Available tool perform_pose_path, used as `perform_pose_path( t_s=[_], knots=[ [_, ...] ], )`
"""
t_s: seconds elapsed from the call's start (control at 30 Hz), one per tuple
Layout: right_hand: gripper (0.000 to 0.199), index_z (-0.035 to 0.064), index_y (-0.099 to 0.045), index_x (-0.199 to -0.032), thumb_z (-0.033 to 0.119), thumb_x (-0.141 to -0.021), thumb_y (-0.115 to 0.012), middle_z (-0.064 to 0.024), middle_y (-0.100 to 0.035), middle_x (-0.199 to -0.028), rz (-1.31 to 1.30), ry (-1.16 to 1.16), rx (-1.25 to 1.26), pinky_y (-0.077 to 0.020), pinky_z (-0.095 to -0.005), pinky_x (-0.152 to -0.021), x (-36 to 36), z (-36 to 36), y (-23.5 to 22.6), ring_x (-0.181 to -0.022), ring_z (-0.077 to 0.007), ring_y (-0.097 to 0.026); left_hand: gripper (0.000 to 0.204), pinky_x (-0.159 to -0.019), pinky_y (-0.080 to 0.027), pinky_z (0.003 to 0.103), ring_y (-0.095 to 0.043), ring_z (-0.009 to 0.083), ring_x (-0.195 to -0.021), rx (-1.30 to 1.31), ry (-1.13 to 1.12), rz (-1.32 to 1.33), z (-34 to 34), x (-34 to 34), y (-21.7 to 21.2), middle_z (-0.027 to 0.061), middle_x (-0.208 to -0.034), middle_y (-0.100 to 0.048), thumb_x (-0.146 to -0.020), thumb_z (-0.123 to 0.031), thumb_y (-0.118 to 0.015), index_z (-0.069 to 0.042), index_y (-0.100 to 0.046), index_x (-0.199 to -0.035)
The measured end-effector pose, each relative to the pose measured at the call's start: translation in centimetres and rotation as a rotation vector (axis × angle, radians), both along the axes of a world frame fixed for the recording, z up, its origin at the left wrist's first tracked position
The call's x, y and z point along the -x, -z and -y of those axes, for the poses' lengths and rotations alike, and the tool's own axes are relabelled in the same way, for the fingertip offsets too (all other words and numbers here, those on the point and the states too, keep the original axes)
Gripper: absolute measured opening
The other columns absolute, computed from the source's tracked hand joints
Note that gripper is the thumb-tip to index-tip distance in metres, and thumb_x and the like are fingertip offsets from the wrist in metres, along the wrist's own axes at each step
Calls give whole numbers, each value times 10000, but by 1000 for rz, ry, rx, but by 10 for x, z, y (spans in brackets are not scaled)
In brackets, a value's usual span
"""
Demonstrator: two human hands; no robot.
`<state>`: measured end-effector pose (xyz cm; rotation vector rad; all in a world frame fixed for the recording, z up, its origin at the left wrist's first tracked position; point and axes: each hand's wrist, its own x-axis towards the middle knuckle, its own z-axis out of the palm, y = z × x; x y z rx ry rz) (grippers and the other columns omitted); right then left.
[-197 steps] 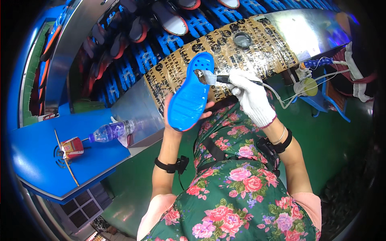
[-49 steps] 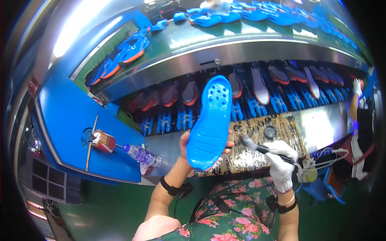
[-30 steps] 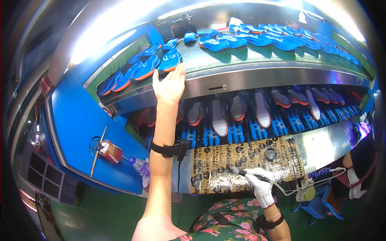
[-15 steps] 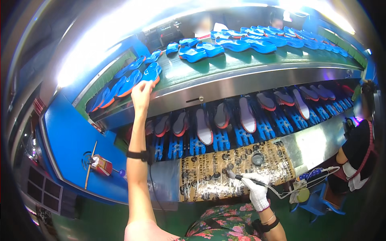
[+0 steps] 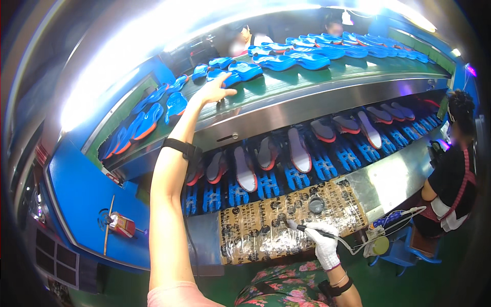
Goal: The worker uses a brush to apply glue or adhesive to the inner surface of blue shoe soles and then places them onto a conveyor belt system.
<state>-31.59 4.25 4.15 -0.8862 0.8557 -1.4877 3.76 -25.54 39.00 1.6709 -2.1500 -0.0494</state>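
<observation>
White knit covers the right hand point(image 5: 326, 244), its fingers wrapped around the dark handle of a brush-like tool point(image 5: 306, 228) with a pale tip. Below the tip, patterned brown paper under clear film point(image 5: 255, 240) covers part of the metal worktop point(image 5: 204, 231), and a round dark dish point(image 5: 316, 205) rests near the tool. Beyond these, grey soles with red edges point(image 5: 297, 151) sit along a row of blue holders point(image 5: 267, 185).

Farther off, the bare left hand point(image 5: 217, 92) reaches over the green belt point(image 5: 271, 88), fingers extended, gripping nothing that shows. The blue soles look light and springy, fairly firm along the rim but flexible; their glossy faces may be slippery or wet, so the side edges seem the safest hold. One blue sole point(image 5: 215, 74) lies right at the left fingertips, though whether they touch it cannot be told. Another blue sole point(image 5: 176, 104) lies just left of the left wrist. Both are well apart from the right hand; more blue soles point(image 5: 312, 60) line the belt farther right.
</observation>
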Motion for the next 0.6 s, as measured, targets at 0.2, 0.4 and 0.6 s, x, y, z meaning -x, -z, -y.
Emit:
perform_pose_path(
  t_s=[0.2, 0.4, 0.6],
  knots=[
    [178, -40, -757, -975, -65, -799, -769, -87, -736, -883, 43, 0, -42, -545, -256, -696, 11, 5, -4, -756, -140, -685, 922, -636, -543, 294, -668, 162, -783, -97, -174, -426, -15, -80, 5, 117, -1116, -664, -825, -407, -807, -152, -353, -1585],
    [169, -31, -762, -963, -60, -796, -761, -83, -735, -881, 6, -2, -22, -528, -260, -685, 5, 9, -17, -761, -143, -679, 1018, -764, -598, 367, -625, 289, -1165, 10, -213, -19, -1, -72, -11, 201, -1375, -577, -773, -458, -826, -153, -315, -1598],
    [180, -30, -762, -1008, -32, -828, -775, -73, -749, -925, -62, 56, -31, -537, -232, -726, 11, 2, -21, -802, -112, -684, 999, -895, -590, 535, -474, 418, -1374, -163, -201, 133, 39, 38, -11, 255, -1540, -418, -797, -505, -781, -204, -276, -1605]
  ],
)
